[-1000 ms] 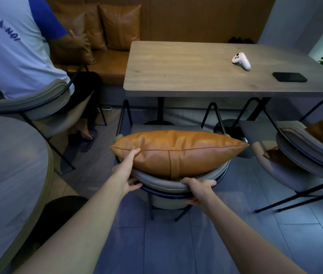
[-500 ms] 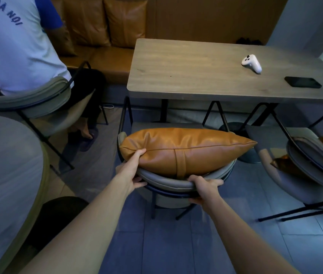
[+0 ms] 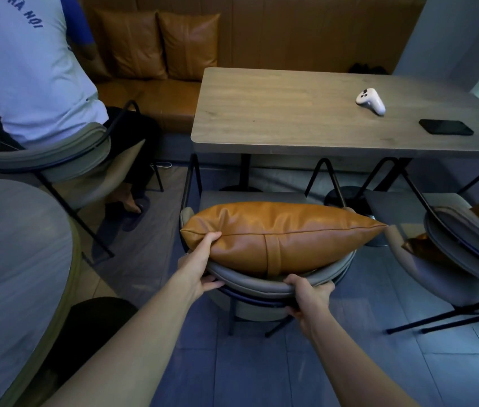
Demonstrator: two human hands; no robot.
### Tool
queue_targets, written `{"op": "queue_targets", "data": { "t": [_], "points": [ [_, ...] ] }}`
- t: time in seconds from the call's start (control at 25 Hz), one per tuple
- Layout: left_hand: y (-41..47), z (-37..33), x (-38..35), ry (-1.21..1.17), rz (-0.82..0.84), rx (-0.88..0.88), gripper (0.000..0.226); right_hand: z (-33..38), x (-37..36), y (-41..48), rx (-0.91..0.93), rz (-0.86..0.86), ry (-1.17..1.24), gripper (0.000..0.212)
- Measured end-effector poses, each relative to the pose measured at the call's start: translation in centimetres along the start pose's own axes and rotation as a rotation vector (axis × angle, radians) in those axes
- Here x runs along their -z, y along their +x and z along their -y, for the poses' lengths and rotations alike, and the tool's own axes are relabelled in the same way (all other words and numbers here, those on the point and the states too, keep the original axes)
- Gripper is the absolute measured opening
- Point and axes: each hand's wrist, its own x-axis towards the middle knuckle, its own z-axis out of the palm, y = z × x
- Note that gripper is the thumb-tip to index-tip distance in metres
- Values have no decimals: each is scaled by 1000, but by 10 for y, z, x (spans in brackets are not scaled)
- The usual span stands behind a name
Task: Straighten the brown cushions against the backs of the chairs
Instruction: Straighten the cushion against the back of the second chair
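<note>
I am pinching the brown cushion's [image 3: 279, 235] left corner with my left hand [image 3: 200, 259]; my right hand [image 3: 308, 295] is gripping the chair back [image 3: 255, 284].

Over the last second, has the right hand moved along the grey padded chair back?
No. The right hand stays clasped on the grey padded chair back, just right of the brown leather cushion's centre strap.

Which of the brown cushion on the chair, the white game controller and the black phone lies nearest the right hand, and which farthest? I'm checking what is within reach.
From the right hand, which grips the chair back:
1. Brown cushion, just above the hand, on the chair.
2. White game controller, on the table, ahead and to the right.
3. Black phone, near the table's right end.
Controller and phone are too close to rank firmly.
</note>
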Motion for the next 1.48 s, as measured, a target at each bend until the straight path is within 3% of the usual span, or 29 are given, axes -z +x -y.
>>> {"op": "queue_targets", "data": {
  "t": [0.2, 0.28, 0.32, 0.36, 0.4, 0.48, 0.52, 0.56, 0.64, 0.76, 1.0, 1.48],
  "points": [
    [5, 0, -14, -7, -6, -3, 82, 21, 9, 13, -5, 40, -22, 72],
    [3, 3, -16, -1, 6, 9, 85, 31, 15, 6, -24, 70, -96, 91],
    [3, 4, -16, 7, 14, 11, 87, 35, 15, -1, 0, 23, -258, 106],
    [3, 4, -15, 16, 20, 13, 89, 34, 15, -8, 102, -71, -512, 111],
    [2, 3, -14, 23, 29, 17, 91, 29, 15, -12, 294, -186, -777, 99],
    [0, 4, -11, 41, 48, 15, 97, 12, 13, -22, 914, -322, -1159, 42],
    [-2, 5, -12, 47, 44, 4, 101, 6, 10, -30, 1139, -264, -1241, 21],
    [-4, 7, -13, 52, 28, -21, 107, 2, 7, -31, 1245, -156, -1301, 18],
    [-8, 8, -13, 57, -11, -91, 111, 7, -7, -39, 1098, 42, -1479, 36],
    [-13, 5, -5, 57, 13, -104, 100, 13, -20, -42, 945, 89, -1748, 53],
    [-20, 2, 8, 73, 92, -38, 94, 9, -16, -44, 1015, 87, -1752, 46],
    [-3, 1, 7, 34, 62, -55, 79, -2, -11, -28, 1164, 84, -1629, 43]
  ]
}}
